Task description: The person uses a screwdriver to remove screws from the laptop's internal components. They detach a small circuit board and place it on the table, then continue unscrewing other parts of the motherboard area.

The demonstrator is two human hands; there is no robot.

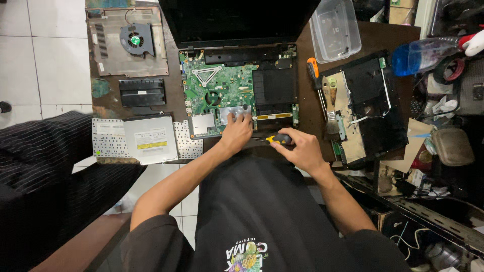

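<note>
An opened laptop lies on the dark table, its green motherboard [222, 88] exposed below the black screen [237, 20]. My left hand [235, 133] rests on the board's near edge, fingers pressing a silver plate there. My right hand [297, 148] grips a screwdriver with a yellow and black handle [279, 139], its tip pointing left toward my left hand at the laptop's front edge.
A removed bottom cover with a fan [136, 39], a black battery [142, 92], a keyboard [108, 138] and a silver optical drive [150, 139] lie left. An orange-handled screwdriver [314, 75], a brush [330, 108], a black panel [375, 100] and a clear plastic box [335, 30] lie right.
</note>
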